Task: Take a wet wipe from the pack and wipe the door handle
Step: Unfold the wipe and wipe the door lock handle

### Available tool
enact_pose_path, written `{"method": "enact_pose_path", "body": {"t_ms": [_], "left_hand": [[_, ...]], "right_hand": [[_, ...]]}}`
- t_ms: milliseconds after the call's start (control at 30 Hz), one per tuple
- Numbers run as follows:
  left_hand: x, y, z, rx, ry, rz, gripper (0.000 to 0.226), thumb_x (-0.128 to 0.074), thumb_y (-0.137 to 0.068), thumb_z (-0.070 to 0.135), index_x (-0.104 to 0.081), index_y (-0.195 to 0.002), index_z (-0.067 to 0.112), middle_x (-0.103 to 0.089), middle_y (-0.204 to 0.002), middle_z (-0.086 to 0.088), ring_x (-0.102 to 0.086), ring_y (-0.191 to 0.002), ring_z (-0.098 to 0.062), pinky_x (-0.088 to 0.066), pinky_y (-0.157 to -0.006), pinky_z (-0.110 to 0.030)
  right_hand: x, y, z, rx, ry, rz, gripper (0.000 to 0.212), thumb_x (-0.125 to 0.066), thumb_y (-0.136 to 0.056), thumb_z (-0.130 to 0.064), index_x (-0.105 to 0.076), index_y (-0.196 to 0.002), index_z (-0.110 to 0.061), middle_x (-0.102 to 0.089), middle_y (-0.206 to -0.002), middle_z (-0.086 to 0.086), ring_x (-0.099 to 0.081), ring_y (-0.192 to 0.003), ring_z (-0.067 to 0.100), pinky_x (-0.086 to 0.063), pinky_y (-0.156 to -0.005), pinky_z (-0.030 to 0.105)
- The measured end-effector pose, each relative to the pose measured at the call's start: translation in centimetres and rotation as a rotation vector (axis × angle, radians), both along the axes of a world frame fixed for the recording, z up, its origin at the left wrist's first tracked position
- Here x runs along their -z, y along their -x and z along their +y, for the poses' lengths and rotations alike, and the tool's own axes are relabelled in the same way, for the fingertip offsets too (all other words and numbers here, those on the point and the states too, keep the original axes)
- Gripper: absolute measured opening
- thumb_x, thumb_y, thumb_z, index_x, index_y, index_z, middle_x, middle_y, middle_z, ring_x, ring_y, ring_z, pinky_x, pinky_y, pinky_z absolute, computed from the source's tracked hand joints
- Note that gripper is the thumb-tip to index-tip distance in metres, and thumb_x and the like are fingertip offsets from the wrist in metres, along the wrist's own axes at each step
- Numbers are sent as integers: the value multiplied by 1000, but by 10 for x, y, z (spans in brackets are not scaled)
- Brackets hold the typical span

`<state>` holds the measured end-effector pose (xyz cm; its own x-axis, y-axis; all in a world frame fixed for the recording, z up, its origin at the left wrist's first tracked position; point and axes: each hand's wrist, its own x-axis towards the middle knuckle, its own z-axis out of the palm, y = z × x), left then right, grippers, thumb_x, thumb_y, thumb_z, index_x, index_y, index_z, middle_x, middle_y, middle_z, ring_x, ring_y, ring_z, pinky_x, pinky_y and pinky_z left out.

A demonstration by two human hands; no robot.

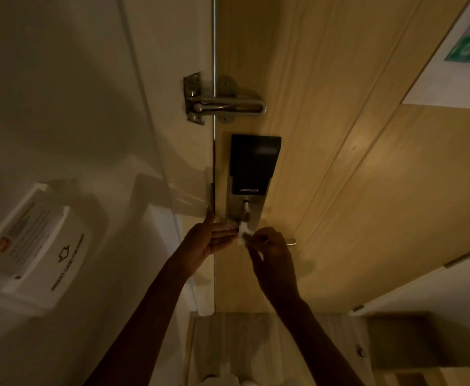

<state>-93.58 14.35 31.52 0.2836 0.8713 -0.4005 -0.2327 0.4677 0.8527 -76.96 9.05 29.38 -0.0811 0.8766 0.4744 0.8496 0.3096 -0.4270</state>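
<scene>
Two bare forearms rise from the bottom edge toward the wooden door (339,162), meeting just below the black smart lock (254,162). Right hand (270,246): grip closed in a pinch on a small white wet wipe (242,232), thumb and fingertips bunched around it. Left hand (211,238): open, palm turned up and fingers extended, touching or just under the wipe; it grasps nothing that can be seen. Door handle (291,242): only its metal tip shows beyond the right hand, the rest hidden. The pack is not in view. Judged state of the task: the wipe is already taken and brought to the lock plate; the wiping of the handle itself appears barely begun or not yet begun. The swing-bar latch (222,104) above is untouched.
</scene>
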Motion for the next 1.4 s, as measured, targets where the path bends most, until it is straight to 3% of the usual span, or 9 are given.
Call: {"method": "enact_pose_path", "body": {"t_ms": [100, 233, 433, 633, 767, 867, 1067, 1200, 1400], "left_hand": [[1, 2, 0, -9, 21, -33, 64, -26, -100, 49, -63, -117, 0, -68, -117, -18, -65, -113, -26, -52, -96, -33], [5, 4, 1, -10, 2, -9, 62, -25, -100, 48, -66, -113, 4, -69, -118, -16, -64, -114, -24, -47, -101, -36], [-5, 5, 4, -190, -205, 303, 31, -47, -98, 30, -66, -108, 7, -72, -106, -6, -69, -97, -13, -54, -85, -24], [-12, 3, 6, -135, -369, 295, 26, -45, -99, 30, -69, -97, 20, -72, -92, 8, -70, -87, 0, -54, -73, -13], [-9, 3, 8, -183, -302, 254, 27, -50, -97, 32, -72, -86, 22, -76, -94, 4, -71, -96, -11, -55, -84, -25], [-7, 4, 10, -180, -247, 256, 31, -49, -98, 33, -73, -95, 14, -74, -104, -6, -71, -97, -12, -55, -88, -28], [-12, 5, 11, -169, -192, 242, 53, -33, -99, 47, -70, -104, 10, -72, -105, -7, -68, -99, -13, -54, -87, -24], [-14, 6, 11, -171, -143, 215, 54, -32, -99, 48, -71, -99, 13, -72, -108, -8, -68, -102, -15, -51, -94, -28], [-18, 8, 12, -145, -90, 152, 56, -32, -98, 50, -70, -101, 9, -74, -101, -3, -68, -99, -12, -53, -83, -21]], "right_hand": [[5, -10, 0, 0, 42, -81, 20, -68, -86, -16, -67, -106, -15, -59, -96, 4, -55, -83, 14, -51, -64, 25], [-3, -39, -6, 89, 72, -18, 22, -69, -85, -16, -69, -106, -16, -59, -94, 0, -55, -86, 15, -51, -69, 25], [0, -11, 2, 69, 102, -21, 22, -69, -83, -14, -69, -106, -15, -65, -107, 2, -57, -97, 13, -32, -82, 11], [-6, -37, 6, 109, 134, 74, 17, -67, -86, -21, -71, -103, -18, -70, -101, -2, -60, -95, 12, -43, -82, 20], [-4, -12, 17, 51, 39, 282, 15, -66, -89, -19, -70, -102, -15, -70, -95, -2, -64, -88, 9, -52, -80, 28], [-6, 9, 26, 24, 37, 402, 10, -60, -92, -15, -67, -100, -13, -66, -94, 0, -63, -84, 10, -55, -77, 35], [-8, 0, 20, -131, 69, 54, 18, -58, -88, -14, -68, -103, -9, -64, -106, 6, -59, -100, 14, -47, -89, 21], [-10, -6, 25, -104, 55, 78, 16, -55, -90, -13, -67, -100, -10, -65, -102, 6, -61, -96, 15, -48, -88, 23], [-4, 16, 21, -58, 68, -105, 16, -69, -84, -11, -69, -100, -15, -61, -112, 8, -56, -100, 19, -49, -81, 24]]}}
